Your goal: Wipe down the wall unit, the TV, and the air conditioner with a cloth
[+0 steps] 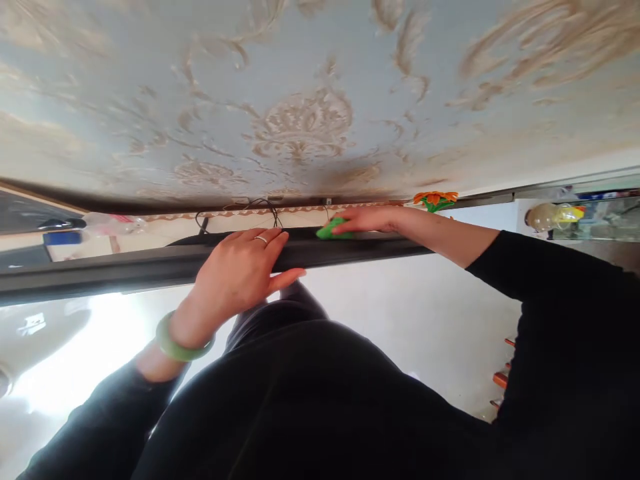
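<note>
I look steeply down over the top edge of a flat black screen (150,263) that stands against a patterned wall. My left hand (240,273) grips that top edge, fingers curled over the back, thumb on the front; it wears a ring and a green bangle (175,343). My right hand (367,219) reaches behind the screen and presses a bright green cloth (333,230) onto the top edge. Both sleeves are black.
Patterned grey and beige wallpaper (300,120) fills the upper half. Black cables (265,210) hang behind the screen. An orange plastic flower (435,199) and a shelf with a round yellowish object (550,215) lie at right. Pale floor (425,313) shows below.
</note>
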Demonstrator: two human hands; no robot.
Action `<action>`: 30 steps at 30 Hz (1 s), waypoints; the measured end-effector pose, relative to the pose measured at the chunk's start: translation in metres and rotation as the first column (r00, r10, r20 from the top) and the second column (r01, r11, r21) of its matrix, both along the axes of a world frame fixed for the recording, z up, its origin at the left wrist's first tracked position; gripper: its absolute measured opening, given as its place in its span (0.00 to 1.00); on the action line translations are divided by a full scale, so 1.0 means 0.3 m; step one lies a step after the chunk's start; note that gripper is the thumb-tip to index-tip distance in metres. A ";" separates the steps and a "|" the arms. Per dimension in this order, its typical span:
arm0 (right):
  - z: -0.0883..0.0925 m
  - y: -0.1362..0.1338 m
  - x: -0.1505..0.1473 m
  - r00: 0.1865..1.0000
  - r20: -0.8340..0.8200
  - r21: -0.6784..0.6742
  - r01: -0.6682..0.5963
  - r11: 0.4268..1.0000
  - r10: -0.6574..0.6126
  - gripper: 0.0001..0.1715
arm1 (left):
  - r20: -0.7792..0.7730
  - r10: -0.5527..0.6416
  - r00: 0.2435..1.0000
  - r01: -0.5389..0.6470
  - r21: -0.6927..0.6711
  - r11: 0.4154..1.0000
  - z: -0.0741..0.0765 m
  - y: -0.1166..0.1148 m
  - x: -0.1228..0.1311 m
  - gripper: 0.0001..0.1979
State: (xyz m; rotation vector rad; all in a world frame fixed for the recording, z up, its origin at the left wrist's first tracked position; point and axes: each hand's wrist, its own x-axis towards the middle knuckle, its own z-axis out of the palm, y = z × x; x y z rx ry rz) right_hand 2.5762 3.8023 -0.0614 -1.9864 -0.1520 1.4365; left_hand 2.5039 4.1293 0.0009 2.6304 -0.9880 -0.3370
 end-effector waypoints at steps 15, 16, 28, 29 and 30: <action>0.270 -0.098 -0.365 0.678 0.734 -0.528 0.612 0.589 -0.047 0.23 | 0.064 -0.125 0.990 0.116 0.127 0.985 0.009 0.005 0.017 0.33; 0.256 -0.015 -0.362 0.665 0.745 -0.501 0.605 0.619 -0.047 0.22 | 0.073 -0.134 0.988 0.125 0.119 0.985 0.008 0.006 0.020 0.33; 0.225 0.046 -0.380 0.533 0.845 -0.282 0.487 0.827 -0.026 0.25 | 0.058 -0.113 0.992 0.098 0.214 0.972 -0.010 0.021 0.053 0.38; 0.237 -0.060 -0.395 0.541 0.841 -0.323 0.519 0.792 -0.011 0.25 | 0.064 -0.104 0.992 0.087 0.225 0.970 -0.007 0.021 0.051 0.38; 0.249 -0.164 -0.407 0.548 0.836 -0.359 0.543 0.759 0.004 0.26 | 0.071 -0.095 0.993 0.076 0.236 0.969 -0.004 0.021 0.049 0.38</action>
